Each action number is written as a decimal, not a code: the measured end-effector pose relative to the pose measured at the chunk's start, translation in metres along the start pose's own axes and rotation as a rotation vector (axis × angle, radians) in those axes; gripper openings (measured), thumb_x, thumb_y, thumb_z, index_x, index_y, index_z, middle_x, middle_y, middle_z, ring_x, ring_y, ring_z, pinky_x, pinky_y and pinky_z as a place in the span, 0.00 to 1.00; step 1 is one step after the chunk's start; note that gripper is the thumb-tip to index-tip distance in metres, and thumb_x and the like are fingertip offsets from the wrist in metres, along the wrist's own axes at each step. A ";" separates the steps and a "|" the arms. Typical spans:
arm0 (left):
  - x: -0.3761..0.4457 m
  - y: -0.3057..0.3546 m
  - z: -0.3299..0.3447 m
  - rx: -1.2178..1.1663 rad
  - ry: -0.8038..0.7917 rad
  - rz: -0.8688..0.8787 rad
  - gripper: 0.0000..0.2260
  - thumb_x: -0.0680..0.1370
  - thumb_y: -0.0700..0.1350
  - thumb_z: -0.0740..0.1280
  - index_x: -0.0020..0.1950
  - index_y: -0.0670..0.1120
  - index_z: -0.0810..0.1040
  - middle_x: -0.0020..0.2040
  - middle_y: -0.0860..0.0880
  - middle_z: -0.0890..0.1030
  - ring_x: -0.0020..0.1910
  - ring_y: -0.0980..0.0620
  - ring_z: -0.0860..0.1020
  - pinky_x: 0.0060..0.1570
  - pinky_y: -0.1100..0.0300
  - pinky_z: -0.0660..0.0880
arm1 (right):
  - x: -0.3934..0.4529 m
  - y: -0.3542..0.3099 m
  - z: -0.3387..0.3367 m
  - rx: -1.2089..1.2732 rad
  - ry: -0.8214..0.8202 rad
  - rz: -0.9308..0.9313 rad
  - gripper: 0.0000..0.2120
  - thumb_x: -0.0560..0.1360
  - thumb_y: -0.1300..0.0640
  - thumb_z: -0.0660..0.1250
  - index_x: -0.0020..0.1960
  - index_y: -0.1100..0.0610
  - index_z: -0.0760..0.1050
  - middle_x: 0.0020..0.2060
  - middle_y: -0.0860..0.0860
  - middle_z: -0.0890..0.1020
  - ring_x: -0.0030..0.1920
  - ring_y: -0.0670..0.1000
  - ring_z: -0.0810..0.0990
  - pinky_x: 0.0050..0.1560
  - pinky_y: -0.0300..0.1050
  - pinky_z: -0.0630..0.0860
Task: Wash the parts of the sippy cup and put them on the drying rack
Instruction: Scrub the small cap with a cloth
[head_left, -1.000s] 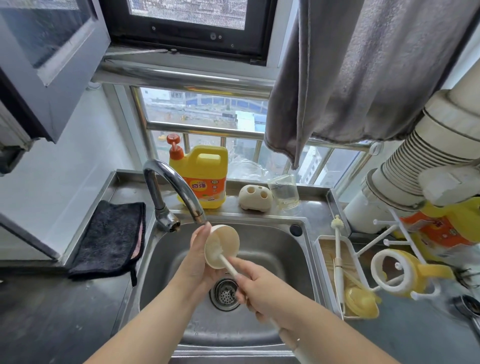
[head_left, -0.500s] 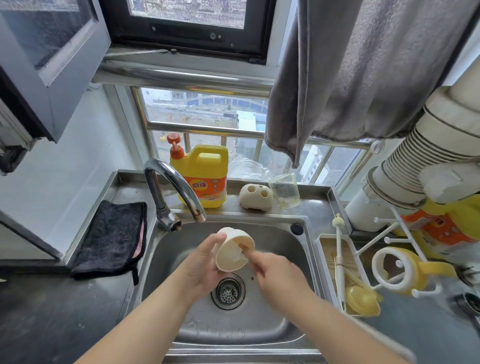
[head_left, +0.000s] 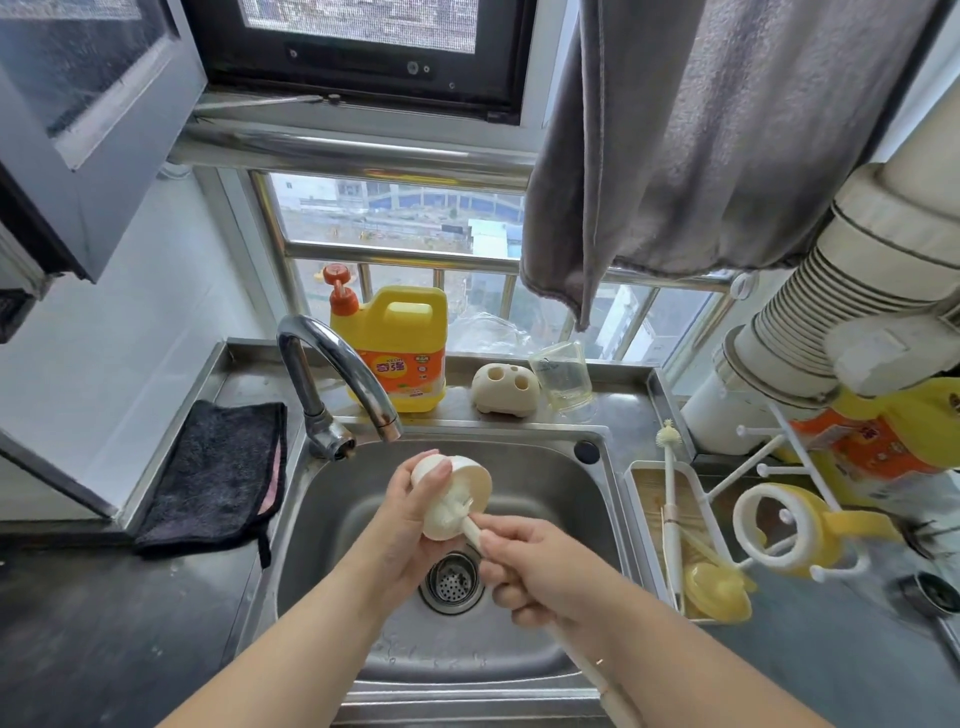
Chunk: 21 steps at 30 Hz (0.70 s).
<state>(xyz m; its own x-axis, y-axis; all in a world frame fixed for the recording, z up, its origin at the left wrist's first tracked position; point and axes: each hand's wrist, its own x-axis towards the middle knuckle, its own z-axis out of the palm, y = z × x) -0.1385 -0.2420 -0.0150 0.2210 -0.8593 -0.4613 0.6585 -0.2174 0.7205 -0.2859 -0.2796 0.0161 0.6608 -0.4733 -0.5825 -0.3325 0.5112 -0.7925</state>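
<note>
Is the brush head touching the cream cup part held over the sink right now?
Touching. The head view shows the brush, gripped by the right hand, with its head pressed inside the cream cup part that the left hand holds.

Left hand (head_left: 415, 514) curled, thumb uppermost; right hand (head_left: 540, 571) fingers closed, apparently pinching near the fingertips; forearms converge.

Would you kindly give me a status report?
Left hand grips cream cup part over sink. Right hand holds brush inside it. Nothing obstructing.
</note>
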 end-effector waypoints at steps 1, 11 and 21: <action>0.000 0.000 0.000 -0.019 -0.007 0.012 0.24 0.72 0.50 0.67 0.66 0.47 0.68 0.51 0.42 0.77 0.39 0.50 0.80 0.35 0.56 0.79 | -0.003 -0.006 -0.001 0.071 -0.035 0.024 0.12 0.82 0.55 0.56 0.57 0.45 0.77 0.28 0.46 0.66 0.25 0.43 0.57 0.22 0.32 0.55; 0.003 -0.005 0.000 0.092 0.035 -0.013 0.28 0.66 0.52 0.75 0.63 0.49 0.71 0.57 0.42 0.79 0.49 0.45 0.80 0.48 0.49 0.79 | -0.004 -0.005 -0.003 -1.425 0.432 -0.213 0.30 0.80 0.62 0.51 0.76 0.40 0.49 0.47 0.53 0.68 0.54 0.58 0.77 0.44 0.47 0.66; 0.001 -0.002 0.008 0.088 0.033 0.076 0.21 0.70 0.47 0.70 0.63 0.53 0.73 0.56 0.44 0.79 0.44 0.49 0.81 0.41 0.57 0.80 | -0.001 0.010 0.009 -0.611 0.229 -0.196 0.14 0.81 0.52 0.57 0.64 0.40 0.73 0.41 0.50 0.81 0.39 0.53 0.79 0.37 0.44 0.75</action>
<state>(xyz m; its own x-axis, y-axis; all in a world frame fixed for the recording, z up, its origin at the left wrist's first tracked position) -0.1453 -0.2460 -0.0127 0.2930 -0.8593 -0.4193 0.5736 -0.1929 0.7961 -0.2841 -0.2676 0.0101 0.6105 -0.6905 -0.3881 -0.5860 -0.0642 -0.8077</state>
